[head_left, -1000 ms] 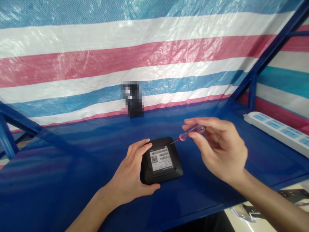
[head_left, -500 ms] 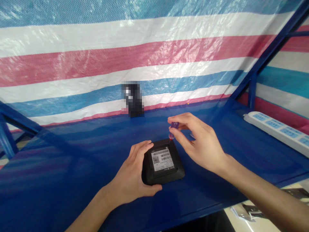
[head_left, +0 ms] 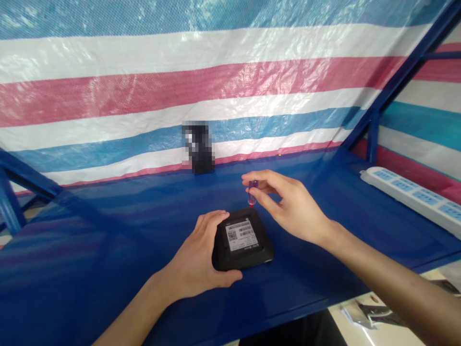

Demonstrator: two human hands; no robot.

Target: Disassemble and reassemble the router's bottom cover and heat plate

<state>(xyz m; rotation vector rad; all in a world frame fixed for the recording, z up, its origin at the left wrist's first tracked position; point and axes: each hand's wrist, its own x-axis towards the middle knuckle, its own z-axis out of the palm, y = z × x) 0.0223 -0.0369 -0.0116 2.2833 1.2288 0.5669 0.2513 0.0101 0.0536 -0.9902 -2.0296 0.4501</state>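
Observation:
A small black square device lies bottom up on the blue shelf, with a white label and QR code showing. My left hand grips its left side, thumb along the near edge and fingers over the far left corner. My right hand pinches a small screwdriver with a clear red-tipped handle. The tool stands nearly upright, its tip down at the device's far right corner.
A white power strip lies along the shelf's right side. A blurred dark object stands at the back against the striped tarp. Blue frame struts rise at left and right. Papers lie below the shelf edge, bottom right.
My right hand swung the screwdriver from a slanted hold to nearly upright and brought it left and down onto the device's far right corner. My left hand stayed on the device.

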